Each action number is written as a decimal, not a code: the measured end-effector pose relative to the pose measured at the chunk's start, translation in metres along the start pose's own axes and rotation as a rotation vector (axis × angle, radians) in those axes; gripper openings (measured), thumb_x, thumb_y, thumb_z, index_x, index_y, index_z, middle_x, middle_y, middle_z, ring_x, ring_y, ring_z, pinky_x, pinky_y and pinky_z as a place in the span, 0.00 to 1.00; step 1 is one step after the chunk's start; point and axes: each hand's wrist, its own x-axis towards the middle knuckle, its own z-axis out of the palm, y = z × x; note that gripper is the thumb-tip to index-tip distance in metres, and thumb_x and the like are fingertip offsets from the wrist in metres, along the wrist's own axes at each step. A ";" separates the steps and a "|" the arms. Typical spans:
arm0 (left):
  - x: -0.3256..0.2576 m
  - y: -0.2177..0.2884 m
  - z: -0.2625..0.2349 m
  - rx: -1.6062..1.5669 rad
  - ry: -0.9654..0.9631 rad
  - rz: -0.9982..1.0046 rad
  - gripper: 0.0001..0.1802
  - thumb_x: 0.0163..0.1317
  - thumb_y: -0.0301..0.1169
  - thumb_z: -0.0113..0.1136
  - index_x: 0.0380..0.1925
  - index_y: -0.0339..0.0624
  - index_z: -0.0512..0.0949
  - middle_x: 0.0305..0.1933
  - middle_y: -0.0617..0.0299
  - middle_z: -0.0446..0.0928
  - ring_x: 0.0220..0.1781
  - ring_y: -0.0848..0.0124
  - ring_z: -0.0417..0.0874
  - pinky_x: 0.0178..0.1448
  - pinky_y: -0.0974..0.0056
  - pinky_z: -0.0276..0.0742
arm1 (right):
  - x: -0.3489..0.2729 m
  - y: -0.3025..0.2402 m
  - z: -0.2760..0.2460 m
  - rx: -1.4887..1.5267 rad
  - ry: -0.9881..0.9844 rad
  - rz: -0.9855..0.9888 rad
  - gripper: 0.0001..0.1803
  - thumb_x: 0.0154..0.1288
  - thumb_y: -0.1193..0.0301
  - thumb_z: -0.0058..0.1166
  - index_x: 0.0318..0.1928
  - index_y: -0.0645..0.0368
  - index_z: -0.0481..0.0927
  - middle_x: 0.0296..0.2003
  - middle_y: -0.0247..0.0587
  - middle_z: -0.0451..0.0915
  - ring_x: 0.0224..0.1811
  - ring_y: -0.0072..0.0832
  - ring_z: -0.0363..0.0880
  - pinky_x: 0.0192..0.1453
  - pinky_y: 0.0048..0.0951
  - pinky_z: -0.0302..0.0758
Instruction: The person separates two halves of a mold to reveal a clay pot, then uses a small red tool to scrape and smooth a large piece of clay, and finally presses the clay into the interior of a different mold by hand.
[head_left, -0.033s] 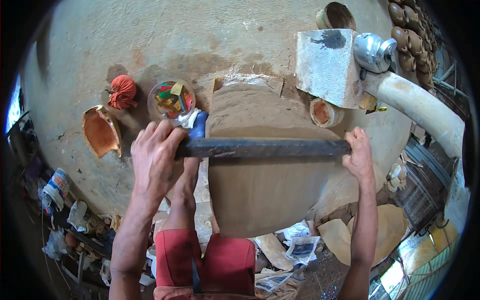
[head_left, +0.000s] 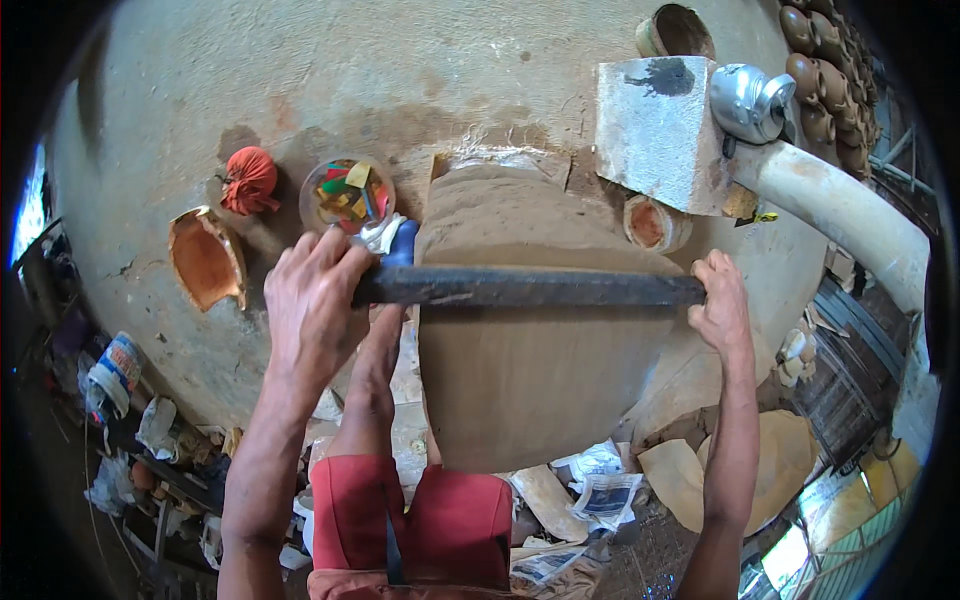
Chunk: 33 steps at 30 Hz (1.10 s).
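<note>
While fingers (head_left: 328, 248) wrap both ends, dark bar (head_left: 530, 287) crosses slab (head_left: 535, 385).

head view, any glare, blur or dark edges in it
Head view, rim: black vignetting around the fisheye image; head view, lower right: a washed-out bright patch, with another glare at far left; head view, upper right: highlights on the silver metal pot; head view, centre: the dark bar looks fairly sharp.

A person's left hand (head_left: 318, 300) and right hand (head_left: 718, 298) are gripping opposite ends of a dark bar (head_left: 530, 287) spanning a brown, clay-like slab (head_left: 535, 390). At upper left, a red bundle (head_left: 249, 180) is sitting near a bowl (head_left: 306, 198) of coloured pieces (head_left: 358, 175); at upper right, a silver pot (head_left: 743, 106) is resting.
</note>
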 end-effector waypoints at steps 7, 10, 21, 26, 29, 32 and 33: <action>-0.011 0.004 0.007 0.026 0.073 -0.011 0.13 0.45 0.22 0.64 0.34 0.45 0.83 0.34 0.58 0.77 0.44 0.55 0.82 0.45 0.51 0.78 | -0.010 0.013 0.012 -0.019 0.056 -0.046 0.12 0.41 0.81 0.52 0.32 0.66 0.75 0.37 0.52 0.72 0.48 0.56 0.74 0.51 0.55 0.72; -0.026 0.006 0.012 0.039 0.082 -0.038 0.14 0.46 0.22 0.64 0.36 0.47 0.84 0.36 0.59 0.79 0.47 0.56 0.84 0.45 0.50 0.79 | -0.015 0.013 0.016 -0.038 0.052 -0.049 0.14 0.43 0.80 0.54 0.36 0.65 0.79 0.39 0.53 0.75 0.50 0.54 0.75 0.54 0.54 0.74; -0.109 0.047 0.043 0.043 0.045 -0.103 0.15 0.45 0.20 0.66 0.34 0.48 0.84 0.36 0.60 0.79 0.45 0.56 0.84 0.44 0.51 0.80 | -0.101 0.007 0.059 -0.075 -0.038 -0.006 0.16 0.43 0.81 0.54 0.37 0.65 0.80 0.40 0.51 0.76 0.51 0.53 0.77 0.53 0.54 0.75; -0.145 0.059 0.059 0.016 0.059 -0.089 0.14 0.45 0.20 0.66 0.34 0.48 0.84 0.35 0.59 0.78 0.44 0.55 0.84 0.44 0.51 0.80 | -0.139 0.008 0.082 -0.026 0.009 -0.048 0.14 0.41 0.80 0.56 0.34 0.64 0.79 0.38 0.50 0.76 0.49 0.53 0.77 0.52 0.55 0.75; -0.167 0.068 0.068 0.033 0.038 -0.107 0.14 0.44 0.20 0.65 0.33 0.48 0.83 0.34 0.59 0.78 0.44 0.55 0.83 0.43 0.51 0.80 | -0.162 0.008 0.091 -0.041 0.008 -0.047 0.12 0.42 0.80 0.56 0.33 0.63 0.79 0.38 0.50 0.75 0.48 0.53 0.77 0.51 0.55 0.75; -0.187 0.079 0.075 0.002 0.038 -0.079 0.14 0.42 0.21 0.65 0.32 0.47 0.82 0.33 0.59 0.77 0.43 0.55 0.82 0.42 0.52 0.79 | -0.190 0.013 0.114 -0.028 -0.024 -0.046 0.12 0.42 0.79 0.57 0.33 0.62 0.80 0.37 0.50 0.75 0.47 0.53 0.77 0.50 0.54 0.75; -0.197 0.082 0.078 0.005 0.029 -0.083 0.14 0.41 0.21 0.65 0.31 0.47 0.82 0.33 0.59 0.76 0.42 0.55 0.82 0.42 0.52 0.78 | -0.200 0.012 0.119 -0.034 -0.026 -0.041 0.12 0.42 0.79 0.57 0.33 0.62 0.80 0.37 0.50 0.75 0.47 0.53 0.77 0.50 0.54 0.75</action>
